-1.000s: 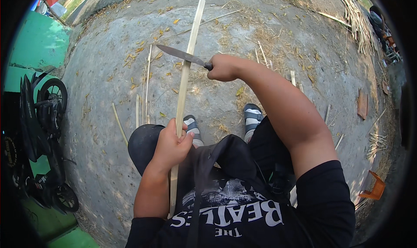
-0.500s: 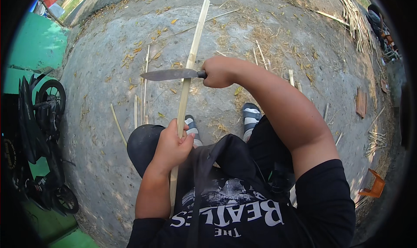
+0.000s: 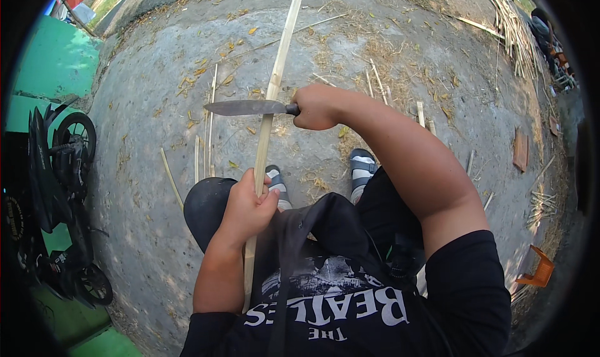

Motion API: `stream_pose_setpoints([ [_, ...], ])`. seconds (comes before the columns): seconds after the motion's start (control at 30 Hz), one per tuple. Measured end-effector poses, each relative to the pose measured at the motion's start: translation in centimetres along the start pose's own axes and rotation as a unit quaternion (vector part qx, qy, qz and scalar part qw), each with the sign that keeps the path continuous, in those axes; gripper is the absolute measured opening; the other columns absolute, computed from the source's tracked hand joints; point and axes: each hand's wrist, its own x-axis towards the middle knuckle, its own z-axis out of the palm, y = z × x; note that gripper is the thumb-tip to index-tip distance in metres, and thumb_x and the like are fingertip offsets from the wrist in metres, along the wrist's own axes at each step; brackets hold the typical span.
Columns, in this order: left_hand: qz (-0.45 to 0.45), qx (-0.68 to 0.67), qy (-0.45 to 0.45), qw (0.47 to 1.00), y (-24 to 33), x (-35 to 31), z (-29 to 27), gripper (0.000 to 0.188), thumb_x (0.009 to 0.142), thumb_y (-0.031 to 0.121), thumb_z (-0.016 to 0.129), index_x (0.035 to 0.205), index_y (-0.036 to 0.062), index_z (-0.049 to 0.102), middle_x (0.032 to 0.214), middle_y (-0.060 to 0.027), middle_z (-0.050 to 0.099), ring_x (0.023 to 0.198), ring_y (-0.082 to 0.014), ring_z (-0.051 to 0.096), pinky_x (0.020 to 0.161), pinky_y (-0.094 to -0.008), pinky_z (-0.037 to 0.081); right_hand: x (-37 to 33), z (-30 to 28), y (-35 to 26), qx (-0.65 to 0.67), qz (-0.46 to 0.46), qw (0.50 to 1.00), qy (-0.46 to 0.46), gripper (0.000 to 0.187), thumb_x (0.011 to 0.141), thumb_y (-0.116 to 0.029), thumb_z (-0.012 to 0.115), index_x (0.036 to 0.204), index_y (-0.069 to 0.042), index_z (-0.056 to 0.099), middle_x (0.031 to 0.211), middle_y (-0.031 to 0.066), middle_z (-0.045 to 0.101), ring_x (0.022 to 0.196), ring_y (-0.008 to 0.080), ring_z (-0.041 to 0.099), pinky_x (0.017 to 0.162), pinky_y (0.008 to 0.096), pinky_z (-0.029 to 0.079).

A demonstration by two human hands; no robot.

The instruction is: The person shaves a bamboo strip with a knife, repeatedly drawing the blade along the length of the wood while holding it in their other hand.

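Note:
A long, pale bamboo strip (image 3: 279, 69) runs from beside my body up and away, leaning slightly right at its far end. Wrapped round its lower part is my left hand (image 3: 249, 202), thumb lying across the strip. My right hand (image 3: 317, 107) grips the dark handle of a large knife (image 3: 244, 107). The knife's grey blade lies crosswise over the strip, pointing left, well beyond my left hand. Where blade and strip cross, I cannot tell how deep the edge sits.
Thin bamboo pieces (image 3: 211, 119) and dry leaves lie on the concrete ground (image 3: 144, 169). A black motorcycle (image 3: 59, 201) stands at left by a green wall (image 3: 56, 57). Far right are a pile of bamboo strips (image 3: 509, 32), a brick-coloured block (image 3: 520, 149) and an orange plastic stool (image 3: 539, 266).
Almost nothing differs. The knife and my right hand have shifted very slightly right and nearer along the strip; my left hand keeps its grip.

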Motion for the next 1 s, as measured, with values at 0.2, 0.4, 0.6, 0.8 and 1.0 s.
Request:
stream_pose_setpoints([
  [0.2,-0.012,-0.003,-0.013,1.0,0.6,0.4,0.2,0.024,0.089,0.007,0.072,0.104,-0.0004,0.055,0.066,0.0023,0.052,0.06,-0.0049,0.047,0.055,-0.0252,0.04,1.5,-0.6,5.3,0.022,0.068,0.997,0.003,0.028,0.081,-0.021,0.059,0.09,0.003,0.072,0.085,0.0246,0.07,0.081,0.0406,0.068,0.076,0.0484,0.052],
  [0.4,-0.004,0.013,0.015,1.0,0.1,0.0,-0.3,0.022,0.089,0.006,0.07,0.104,-0.0006,0.054,0.065,0.0029,0.05,0.06,-0.0047,0.047,0.055,-0.0251,0.039,1.3,-0.3,2.2,0.058,0.044,0.997,0.005,0.025,0.083,-0.021,0.06,0.088,0.002,0.068,0.079,0.0235,0.069,0.077,0.0402,0.067,0.073,0.0495,0.05],
  [0.6,0.015,-0.026,-0.003,1.0,1.0,-0.1,-0.2,0.023,0.089,0.006,0.07,0.104,-0.0006,0.054,0.065,0.0031,0.051,0.06,-0.0042,0.046,0.055,-0.025,0.039,1.0,-3.0,2.9,0.0,0.088,0.996,-0.012,0.031,0.083,-0.02,0.058,0.1,-0.003,0.076,0.093,0.0245,0.073,0.092,0.0391,0.07,0.083,0.0469,0.055],
  [0.8,0.004,0.001,0.013,1.0,0.3,0.2,-0.3,0.022,0.089,0.005,0.071,0.104,-0.0001,0.055,0.066,0.0037,0.05,0.059,-0.0043,0.046,0.054,-0.0257,0.04,1.1,-1.0,1.8,0.002,0.065,0.998,0.023,0.026,0.083,-0.021,0.06,0.095,-0.003,0.074,0.089,0.0226,0.072,0.086,0.0411,0.069,0.079,0.05,0.054],
  [1.0,0.004,-0.017,0.008,1.0,0.5,-0.2,-0.3,0.023,0.089,0.006,0.071,0.104,0.0,0.055,0.066,0.0026,0.051,0.06,-0.0051,0.046,0.054,-0.0257,0.039,0.2,-1.1,-0.1,-0.019,0.03,0.999,-0.005,0.033,0.081,-0.021,0.059,0.102,-0.003,0.076,0.096,0.023,0.073,0.094,0.0387,0.071,0.084,0.047,0.055],
])
